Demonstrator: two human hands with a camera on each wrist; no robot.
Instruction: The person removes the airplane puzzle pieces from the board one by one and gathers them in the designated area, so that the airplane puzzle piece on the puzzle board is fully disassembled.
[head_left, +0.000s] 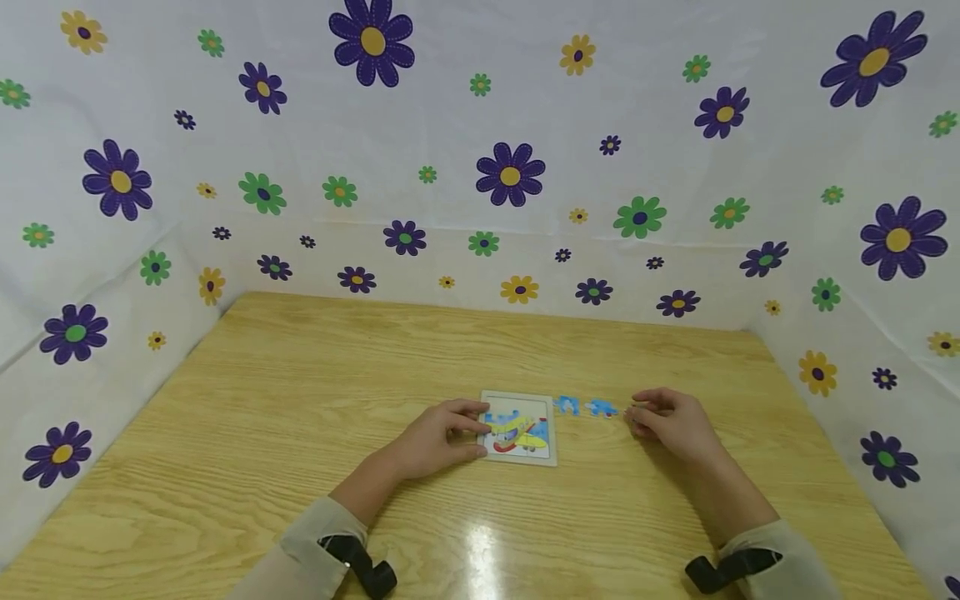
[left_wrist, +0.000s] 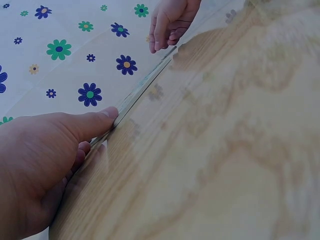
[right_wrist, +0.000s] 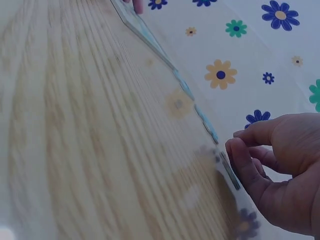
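Observation:
In the head view, a square jigsaw puzzle (head_left: 519, 457) with a pale frame lies flat on the table and shows a yellow aeroplane on blue and white. My left hand (head_left: 441, 439) holds its left side, thumb at the lower corner and fingers at the edge. To the right of the frame lie two blue puzzle pieces, a near one (head_left: 568, 405) and a farther one (head_left: 602, 407). My right hand (head_left: 673, 423) is low over the table past them, thumb and forefinger curved close together. Beside the right thumb, a thin puzzle piece (right_wrist: 230, 171) lies flat, mostly hidden in the head view.
The wood-grain table (head_left: 315, 367) is bounded at the back and both sides by a white cloth (head_left: 450, 117) printed with purple, green and yellow flowers. A black strap with a camera (head_left: 358, 565) sits on each wrist over the pale sleeves.

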